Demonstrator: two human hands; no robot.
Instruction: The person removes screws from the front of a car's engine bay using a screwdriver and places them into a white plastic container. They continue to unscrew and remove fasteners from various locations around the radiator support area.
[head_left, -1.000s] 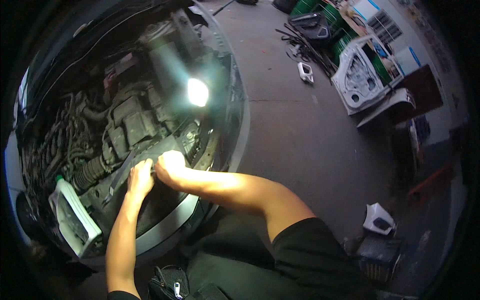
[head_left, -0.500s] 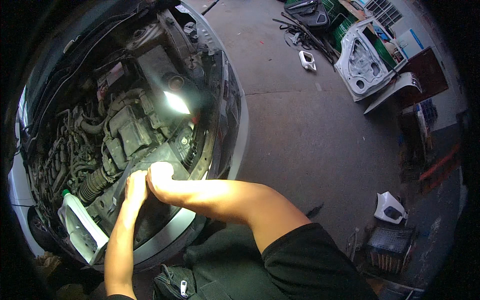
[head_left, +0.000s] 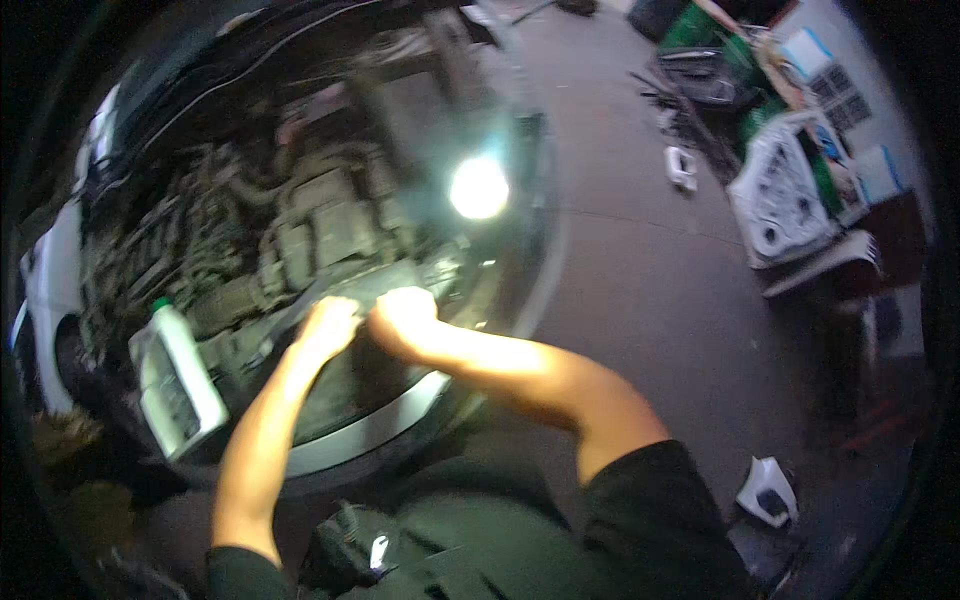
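My left hand point(head_left: 330, 325) and my right hand point(head_left: 402, 322) are both closed, close together over a dark panel point(head_left: 370, 395) at the front of an open car engine bay point(head_left: 320, 215). What their fingers grip is hidden and blurred in the glare. A white plastic jug with a green cap point(head_left: 190, 375) lies at the front left of the bay, left of my left hand. A bright lamp point(head_left: 478, 188) shines above and to the right of my hands.
On the right floor are a white car door panel point(head_left: 775, 195), a curved panel point(head_left: 820, 265), green drums point(head_left: 690, 25), dark trim pieces point(head_left: 700, 75) and small white parts point(head_left: 680, 170). Another white piece point(head_left: 768, 492) lies near my right elbow.
The whole view has shifted and tilted, and is more blurred. My two hands remain closed at the front of the bay, with a slightly wider gap between them than half a second ago.
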